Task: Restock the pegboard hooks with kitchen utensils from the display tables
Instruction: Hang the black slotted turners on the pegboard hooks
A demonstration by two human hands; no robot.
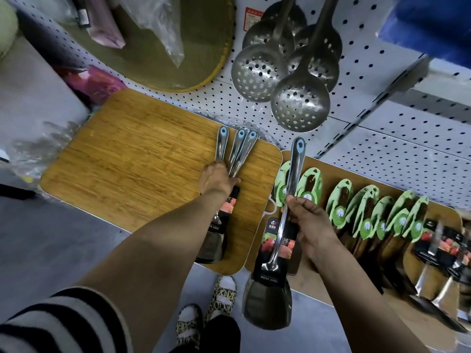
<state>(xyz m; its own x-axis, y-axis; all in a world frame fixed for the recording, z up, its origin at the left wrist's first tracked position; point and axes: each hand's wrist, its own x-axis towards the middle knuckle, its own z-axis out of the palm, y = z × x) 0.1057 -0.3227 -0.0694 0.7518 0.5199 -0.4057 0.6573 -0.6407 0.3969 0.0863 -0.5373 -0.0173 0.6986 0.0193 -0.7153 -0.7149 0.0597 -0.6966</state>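
Note:
My left hand (218, 180) grips a bunch of three steel spatulas (237, 149) by their handles over a bamboo cutting board (132, 154); their blue hanging ends point toward the pegboard (369, 80). My right hand (307, 220) holds a single steel spatula (290, 184) by its handle. Its blue tip is raised toward the pegboard, and its blade with a black label card (270, 263) hangs low over the table edge.
Several perforated steel skimmers (298, 100) hang on the pegboard above. Wooden utensils with green cards (362, 207) lie in a row on the table at right, with more carded spatulas (443, 253) at far right. A round mat (163, 59) and bags sit at upper left.

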